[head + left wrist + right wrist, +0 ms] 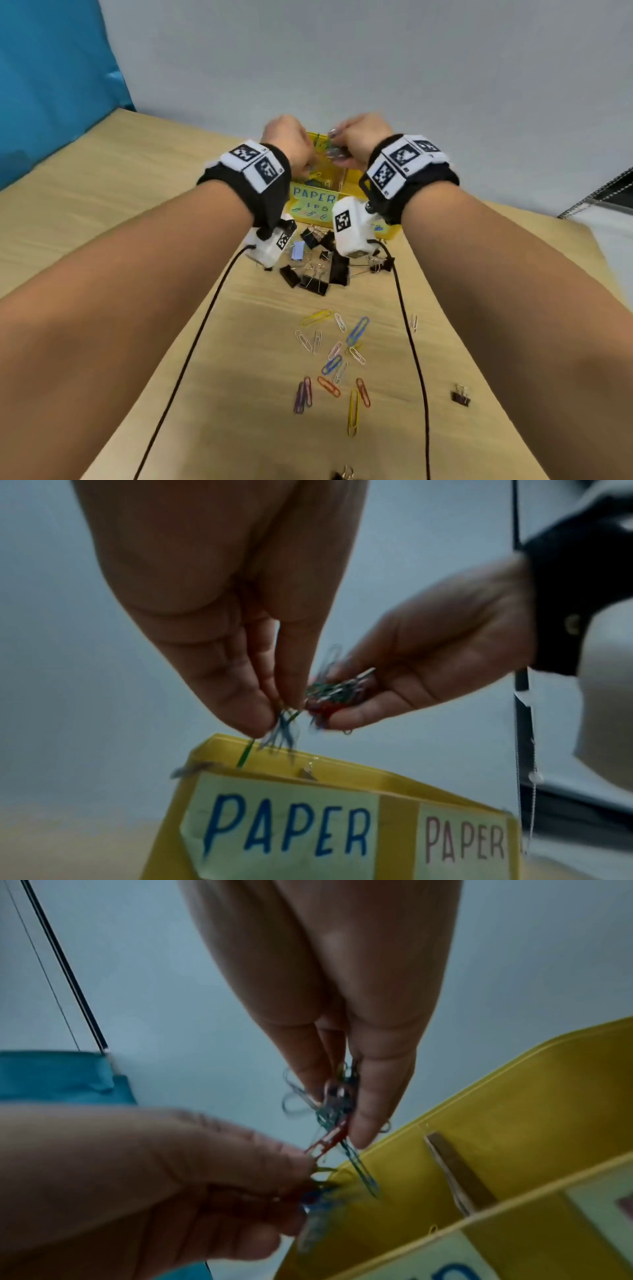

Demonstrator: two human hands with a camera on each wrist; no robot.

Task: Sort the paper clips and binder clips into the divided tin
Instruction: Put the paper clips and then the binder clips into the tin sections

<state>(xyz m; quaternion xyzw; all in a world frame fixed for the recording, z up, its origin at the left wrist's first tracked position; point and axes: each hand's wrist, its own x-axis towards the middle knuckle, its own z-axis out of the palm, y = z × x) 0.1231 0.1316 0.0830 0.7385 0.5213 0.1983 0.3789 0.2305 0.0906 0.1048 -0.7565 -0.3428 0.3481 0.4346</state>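
Observation:
Both hands hover over the yellow divided tin [352, 181], whose front carries "PAPER" labels [291, 826]. My left hand [274, 715] pinches a few paper clips [281, 731] that dangle just above the tin's left compartment [397, 813]. My right hand [339, 1112] grips a tangled bunch of coloured paper clips [337, 1104] between thumb and fingers, right beside the left fingertips. A divider [455, 1172] splits the tin's inside [531, 1110]. Loose paper clips [335, 359] lie on the table near me, and a pile of black binder clips [318, 270] sits in front of the tin.
The light wooden table [137, 205] meets a grey wall behind the tin. One binder clip [460, 395] lies alone at the right, another [344, 474] at the near edge. Black cables [191, 342] trail from the wrist cameras. A blue panel [51, 85] stands far left.

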